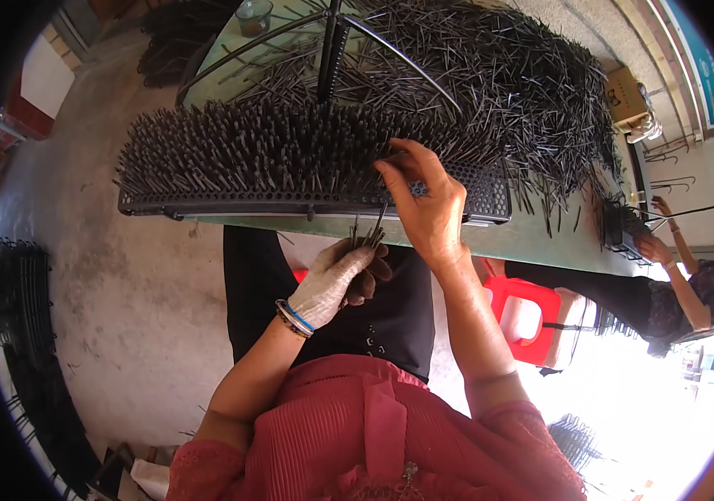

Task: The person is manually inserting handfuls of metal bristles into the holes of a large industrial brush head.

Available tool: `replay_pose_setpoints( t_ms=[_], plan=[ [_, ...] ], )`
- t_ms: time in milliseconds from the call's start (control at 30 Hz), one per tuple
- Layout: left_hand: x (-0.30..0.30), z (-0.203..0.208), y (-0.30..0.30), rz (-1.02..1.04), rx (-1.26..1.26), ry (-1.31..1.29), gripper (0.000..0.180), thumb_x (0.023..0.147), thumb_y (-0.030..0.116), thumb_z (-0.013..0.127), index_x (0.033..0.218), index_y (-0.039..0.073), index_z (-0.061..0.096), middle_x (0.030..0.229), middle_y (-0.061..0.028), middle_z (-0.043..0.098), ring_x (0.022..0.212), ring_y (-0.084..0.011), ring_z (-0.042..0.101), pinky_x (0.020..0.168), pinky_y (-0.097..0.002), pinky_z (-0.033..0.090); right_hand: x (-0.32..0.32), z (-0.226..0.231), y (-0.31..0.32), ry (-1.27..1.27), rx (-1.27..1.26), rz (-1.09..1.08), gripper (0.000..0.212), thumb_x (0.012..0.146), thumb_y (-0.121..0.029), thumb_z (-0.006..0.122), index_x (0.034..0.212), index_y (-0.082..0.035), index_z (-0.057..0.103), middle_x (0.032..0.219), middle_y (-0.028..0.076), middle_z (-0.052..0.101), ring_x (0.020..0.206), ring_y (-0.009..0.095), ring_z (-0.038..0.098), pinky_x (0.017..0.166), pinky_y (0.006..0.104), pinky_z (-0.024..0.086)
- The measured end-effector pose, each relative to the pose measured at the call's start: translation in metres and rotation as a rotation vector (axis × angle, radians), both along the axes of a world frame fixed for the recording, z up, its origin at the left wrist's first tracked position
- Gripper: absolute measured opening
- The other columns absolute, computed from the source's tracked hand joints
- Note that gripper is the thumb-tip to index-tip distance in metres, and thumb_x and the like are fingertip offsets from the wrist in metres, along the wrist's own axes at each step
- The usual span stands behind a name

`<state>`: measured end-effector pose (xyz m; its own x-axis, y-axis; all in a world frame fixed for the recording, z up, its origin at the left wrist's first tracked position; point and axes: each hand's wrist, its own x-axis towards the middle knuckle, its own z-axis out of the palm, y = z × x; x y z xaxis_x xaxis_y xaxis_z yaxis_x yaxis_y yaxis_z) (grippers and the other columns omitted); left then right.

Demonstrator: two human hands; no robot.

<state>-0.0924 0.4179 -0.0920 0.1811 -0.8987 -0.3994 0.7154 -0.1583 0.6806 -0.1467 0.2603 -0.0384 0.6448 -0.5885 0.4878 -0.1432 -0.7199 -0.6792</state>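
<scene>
My left hand [329, 282], in a pale glove with dark fingers, is closed around a small bunch of thin dark rods [375, 231] just off the table's near edge. Above it, my bare right hand [430, 203] reaches over the front right part of a black perforated rack [484, 194]. Its thumb and forefinger are bent toward each other; what they hold, if anything, I cannot make out. Dark rods [232, 150] stand densely upright in the rack's holes, leaving holes bare at the right end.
Loose dark rods [524, 83] lie heaped on the green table [553, 242], beneath a curved black frame [332, 58]. A glass cup [253, 17] stands at the far left. Right are a red stool [524, 313], a cardboard box [626, 96] and another person's hands [656, 247]. Black racks [27, 309] line the left.
</scene>
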Motion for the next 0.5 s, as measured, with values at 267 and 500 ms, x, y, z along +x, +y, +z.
replay_pose_setpoints(
  t_ms=[267,500],
  plan=[
    [0.0005,0.0035,-0.0002,0.051,0.053,-0.093,0.028,0.094,0.021,0.058,0.112,0.0,0.055,0.085,-0.0098,0.067,0.054,-0.0045,0.05,0.044,-0.0181,0.036,-0.0006,-0.0073,0.0005,-0.092,0.0,-0.021,0.027,0.081,-0.005,0.072,0.108,-0.006,0.066,0.092,0.01,0.07,0.08,0.026,0.066,0.071,0.0345,0.053],
    [0.0029,0.0031,0.003,-0.001,-0.004,-0.04,0.029,0.095,0.026,0.058,0.112,0.003,0.056,0.087,-0.0071,0.066,0.058,-0.0058,0.055,0.046,-0.018,0.042,-0.0041,-0.0024,0.0018,-0.028,-0.272,0.07,0.022,0.08,-0.001,0.071,0.101,-0.004,0.07,0.095,0.01,0.07,0.087,0.027,0.066,0.075,0.0319,0.053]
  ],
)
